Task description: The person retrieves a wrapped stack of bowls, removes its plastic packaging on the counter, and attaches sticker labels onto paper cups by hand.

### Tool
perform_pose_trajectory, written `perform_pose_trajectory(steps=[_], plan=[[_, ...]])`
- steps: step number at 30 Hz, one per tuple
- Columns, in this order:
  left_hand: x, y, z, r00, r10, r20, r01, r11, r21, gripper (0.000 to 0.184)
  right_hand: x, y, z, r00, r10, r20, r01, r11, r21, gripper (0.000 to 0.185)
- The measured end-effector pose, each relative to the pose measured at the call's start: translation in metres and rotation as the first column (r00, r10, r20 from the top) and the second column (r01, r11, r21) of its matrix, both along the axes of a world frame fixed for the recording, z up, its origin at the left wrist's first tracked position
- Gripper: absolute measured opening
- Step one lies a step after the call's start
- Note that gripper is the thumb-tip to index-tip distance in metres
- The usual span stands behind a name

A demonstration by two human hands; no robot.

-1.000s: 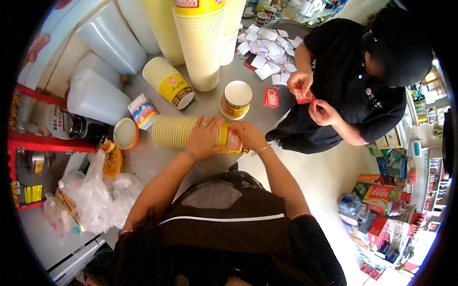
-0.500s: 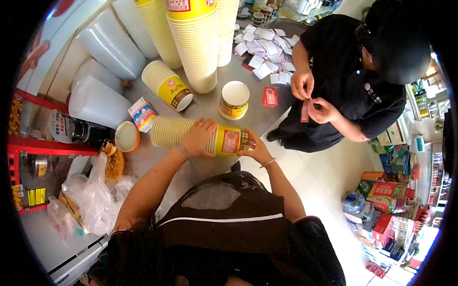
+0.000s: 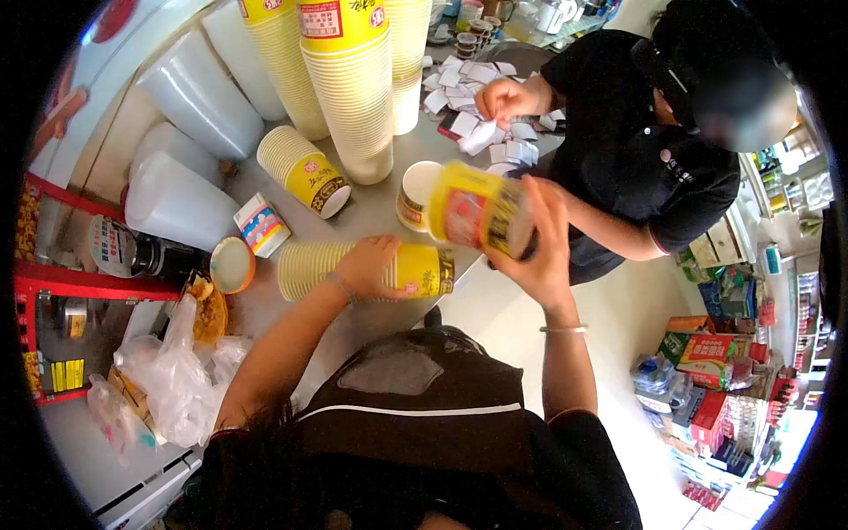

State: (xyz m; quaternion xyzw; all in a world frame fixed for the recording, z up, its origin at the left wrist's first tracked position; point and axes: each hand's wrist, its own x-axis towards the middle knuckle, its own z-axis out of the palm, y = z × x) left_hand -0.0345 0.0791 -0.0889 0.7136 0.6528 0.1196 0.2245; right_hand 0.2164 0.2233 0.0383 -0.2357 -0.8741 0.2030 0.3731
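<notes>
My left hand [image 3: 369,267] is wrapped round a sideways stack of yellow paper cups [image 3: 309,269] at the metal table's front. In my right hand [image 3: 541,252] is a single yellow paper cup [image 3: 477,210], tilted and blurred by motion, its base toward my palm. This cup is up off the table, right of the stack and partly in front of an upright paper cup [image 3: 413,199]. Behind my left hand, a shorter stack of paper cups [image 3: 305,168] lies on its side.
Tall stacks of paper cups [image 3: 353,115] stand at the back. Pale plastic cylinders [image 3: 181,199], a small colourful carton [image 3: 262,225] and an orange-rimmed bowl [image 3: 233,265] are at left. A co-worker's hand [image 3: 508,99] holds something white over a pile of white packets [image 3: 455,88].
My right hand has drawn one paper cup off the stack's end and raised it right and away from me. My left hand stays on the stack. The co-worker's hand moved to the packets.
</notes>
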Motion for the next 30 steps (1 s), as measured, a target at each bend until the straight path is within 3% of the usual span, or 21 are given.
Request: perform_pose_trajectory(steps=[1,2,4,7,10,13,14,16,17,19,20,23,24,28,30], plan=[[0.006,-0.001,-0.002,1.000,-0.015,-0.004,0.015,1.000,0.011,0.095,-0.024,0.002,0.012,0.999,-0.018,0.046,0.019,1.000,-0.016,0.081],[0.012,-0.006,-0.006,1.000,-0.029,-0.009,0.029,0.999,0.017,0.095,-0.045,0.013,0.009,0.985,-0.036,0.166,0.010,0.987,0.159,0.083],[0.023,-0.021,-0.016,0.994,-0.006,-0.111,0.022,0.989,0.145,0.094,-0.084,0.029,-0.019,0.940,-0.004,0.341,-0.045,0.990,0.137,0.080],[0.031,-0.041,-0.019,0.944,0.022,-0.329,0.064,0.967,0.246,0.092,-0.126,0.052,-0.086,0.901,0.077,0.426,-0.073,0.997,-0.026,0.078],[0.031,-0.048,-0.024,0.890,0.076,-0.449,0.077,0.947,0.313,0.092,-0.130,0.042,-0.119,0.949,-0.127,0.289,0.006,0.923,0.386,0.076],[0.030,-0.043,-0.031,0.901,0.119,-0.417,0.032,0.941,0.338,0.092,-0.094,0.003,-0.063,0.997,-0.069,-0.045,0.075,0.985,0.152,0.070],[0.032,-0.043,-0.033,0.912,0.125,-0.392,0.013,0.943,0.332,0.092,-0.077,0.003,-0.064,0.965,-0.198,-0.170,0.210,0.976,0.055,0.064],[0.034,-0.040,-0.031,0.925,0.143,-0.351,-0.012,0.937,0.349,0.092,-0.048,0.020,-0.045,0.872,-0.427,-0.238,0.432,0.901,-0.035,0.053],[0.035,-0.041,-0.028,0.932,0.143,-0.333,-0.017,0.935,0.353,0.092,-0.040,0.031,-0.026,0.827,-0.525,-0.198,0.534,0.845,-0.010,0.049],[0.036,-0.039,-0.026,0.948,0.145,-0.283,-0.032,0.929,0.368,0.090,-0.031,0.053,-0.017,0.806,-0.577,0.131,0.584,0.812,-0.019,0.050],[0.037,-0.038,-0.024,0.955,0.152,-0.256,-0.046,0.925,0.377,0.090,-0.027,0.066,-0.027,0.806,-0.565,0.179,0.555,0.825,0.104,0.046],[0.038,-0.040,-0.020,0.973,0.171,-0.155,-0.107,0.929,0.354,0.087,-0.028,0.086,-0.044,0.805,-0.490,0.334,0.532,0.846,-0.042,0.039],[0.038,-0.041,-0.020,0.973,0.178,-0.150,-0.114,0.927,0.357,0.086,-0.030,0.087,-0.050,0.826,-0.505,0.252,0.532,0.845,-0.047,0.036],[0.039,-0.042,-0.024,0.971,0.186,-0.152,-0.112,0.910,0.400,0.081,-0.022,0.088,-0.063,0.803,-0.505,0.316,0.559,0.822,-0.107,0.034],[0.040,-0.042,-0.025,0.970,0.189,-0.152,-0.111,0.903,0.415,0.078,-0.008,0.088,-0.077,0.920,-0.378,0.107,0.349,0.662,-0.663,0.029]])
